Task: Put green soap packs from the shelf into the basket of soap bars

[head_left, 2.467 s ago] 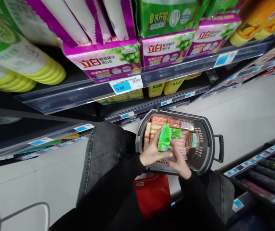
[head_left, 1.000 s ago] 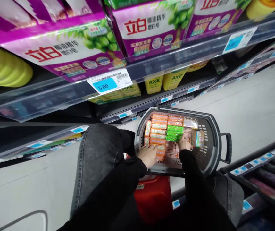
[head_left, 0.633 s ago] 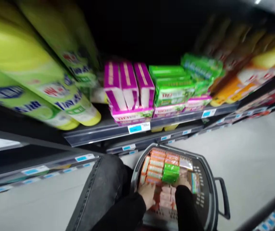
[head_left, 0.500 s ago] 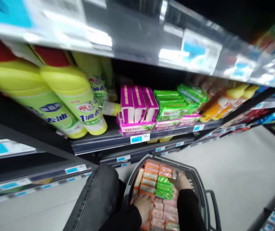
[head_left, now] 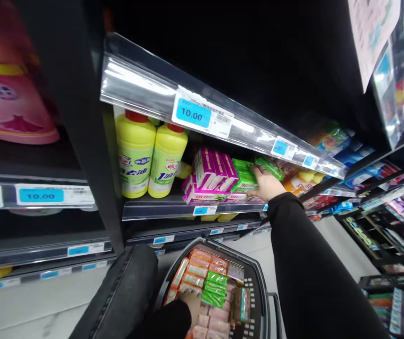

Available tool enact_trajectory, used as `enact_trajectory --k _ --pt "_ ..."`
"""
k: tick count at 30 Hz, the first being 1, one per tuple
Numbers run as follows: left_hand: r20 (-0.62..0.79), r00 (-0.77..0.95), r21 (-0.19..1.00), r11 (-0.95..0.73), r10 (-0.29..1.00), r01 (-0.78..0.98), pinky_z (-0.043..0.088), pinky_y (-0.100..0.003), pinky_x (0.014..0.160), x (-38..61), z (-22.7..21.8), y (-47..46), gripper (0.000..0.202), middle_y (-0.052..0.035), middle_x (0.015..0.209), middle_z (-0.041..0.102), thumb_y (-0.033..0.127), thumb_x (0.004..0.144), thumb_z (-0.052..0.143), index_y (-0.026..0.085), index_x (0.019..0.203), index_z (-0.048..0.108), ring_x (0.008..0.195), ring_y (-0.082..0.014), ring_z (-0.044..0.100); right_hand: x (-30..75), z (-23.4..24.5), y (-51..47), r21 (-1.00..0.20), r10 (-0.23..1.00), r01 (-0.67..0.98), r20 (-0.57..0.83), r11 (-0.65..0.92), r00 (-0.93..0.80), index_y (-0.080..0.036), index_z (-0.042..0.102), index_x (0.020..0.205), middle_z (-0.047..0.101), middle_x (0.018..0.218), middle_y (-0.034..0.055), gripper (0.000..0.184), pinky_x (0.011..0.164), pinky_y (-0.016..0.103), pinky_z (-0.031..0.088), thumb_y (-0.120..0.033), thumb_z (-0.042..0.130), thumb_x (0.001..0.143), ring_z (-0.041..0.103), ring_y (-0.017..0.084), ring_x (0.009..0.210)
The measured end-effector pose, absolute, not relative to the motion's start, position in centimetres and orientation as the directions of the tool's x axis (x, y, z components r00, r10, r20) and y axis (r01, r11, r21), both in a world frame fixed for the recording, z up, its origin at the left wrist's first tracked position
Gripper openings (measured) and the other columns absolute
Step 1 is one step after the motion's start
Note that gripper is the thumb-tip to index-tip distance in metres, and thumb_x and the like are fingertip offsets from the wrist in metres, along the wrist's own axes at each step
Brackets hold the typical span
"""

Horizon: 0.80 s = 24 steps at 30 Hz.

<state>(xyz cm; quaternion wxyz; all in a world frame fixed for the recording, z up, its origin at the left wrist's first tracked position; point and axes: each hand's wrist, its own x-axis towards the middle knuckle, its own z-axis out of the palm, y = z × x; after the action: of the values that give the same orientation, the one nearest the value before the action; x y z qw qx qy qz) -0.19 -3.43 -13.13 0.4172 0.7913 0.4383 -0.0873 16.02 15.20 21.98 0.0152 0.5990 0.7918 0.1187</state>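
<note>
My right hand (head_left: 267,185) is stretched up to the shelf, fingers apart, touching the green soap packs (head_left: 245,178) stacked beside the magenta soap boxes (head_left: 212,174). I cannot see it lifting any pack. My left hand (head_left: 192,302) lies low in the grey shopping basket (head_left: 259,286), resting on rows of orange packs (head_left: 195,270) next to a few green packs (head_left: 214,287). It holds nothing that I can see, and my black sleeve hides part of it.
Two yellow bottles (head_left: 150,157) stand left of the soap boxes. A clear price rail (head_left: 202,113) overhangs the shelf. My knee in grey jeans (head_left: 124,292) is left of the basket. More shelving (head_left: 382,226) lines the right side, with pale floor between.
My right hand left the basket and rose to the green packs on the shelf. The view tilted up from the basket to the shelves. My left hand stayed in the basket.
</note>
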Motion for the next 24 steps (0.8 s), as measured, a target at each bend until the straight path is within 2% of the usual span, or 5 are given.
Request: enact_trajectory --k 3,8,13,19,24 --pt "-0.551 0.575 0.487 -0.327 0.605 0.810 0.043 -0.054 0.095 -0.2 -11.6 -3.4 0.062 -0.0179 0.123 0.064 0.022 0.060 0.064 0.019 0.122 0.063 0.117 -0.0371 0.057 15.7 20.9 15.8 0.275 0.966 0.936 0.067 0.221 -0.248 -0.011 0.035 0.143 0.044 0.141 0.0204 0.087 0.105 0.039 0.042 -0.024 0.079 0.069 0.049 0.032 0.125" --pt "-0.605 0.560 0.452 -0.335 0.566 0.827 0.040 -0.049 0.101 0.0 -9.9 -3.2 0.062 -0.0176 0.130 0.059 0.025 0.068 0.062 0.014 0.129 0.058 0.124 -0.0341 0.052 15.4 20.4 15.6 0.358 0.940 0.910 0.184 0.209 -0.288 -0.006 0.039 0.140 0.049 0.128 0.0223 0.083 0.099 0.045 0.043 -0.033 0.077 0.071 0.050 0.034 0.114" --pt "-0.600 0.594 0.460 -0.376 0.536 0.804 0.043 -0.049 0.099 0.2 -9.4 -3.2 0.054 -0.0205 0.130 0.058 0.021 0.072 0.059 0.011 0.126 0.060 0.122 -0.0344 0.053 15.7 20.7 16.4 0.344 0.937 0.919 0.213 0.194 -0.278 -0.005 0.051 0.126 0.049 0.125 0.0220 0.080 0.095 0.049 0.043 -0.039 0.083 0.061 0.047 0.038 0.109" --pt "-0.553 0.578 0.503 -0.312 0.600 0.806 0.041 -0.054 0.098 0.0 -9.7 -3.3 0.053 -0.0179 0.125 0.062 0.023 0.070 0.059 0.016 0.122 0.063 0.120 -0.0356 0.055 17.2 19.4 15.9 0.224 0.910 0.933 0.246 0.283 -0.335 -0.004 0.045 0.127 0.050 0.121 0.0204 0.087 0.099 0.051 0.039 -0.035 0.084 0.056 0.045 0.036 0.110" --pt "-0.544 0.593 0.517 -0.320 0.593 0.794 0.041 -0.054 0.098 0.2 -9.7 -3.4 0.051 -0.0183 0.126 0.062 0.020 0.068 0.058 0.016 0.119 0.065 0.121 -0.0353 0.054 17.7 19.1 16.1 0.159 0.880 0.936 0.322 0.314 -0.350 -0.007 0.049 0.121 0.049 0.118 0.0186 0.071 0.097 0.049 0.043 -0.031 0.078 0.061 0.047 0.033 0.107"
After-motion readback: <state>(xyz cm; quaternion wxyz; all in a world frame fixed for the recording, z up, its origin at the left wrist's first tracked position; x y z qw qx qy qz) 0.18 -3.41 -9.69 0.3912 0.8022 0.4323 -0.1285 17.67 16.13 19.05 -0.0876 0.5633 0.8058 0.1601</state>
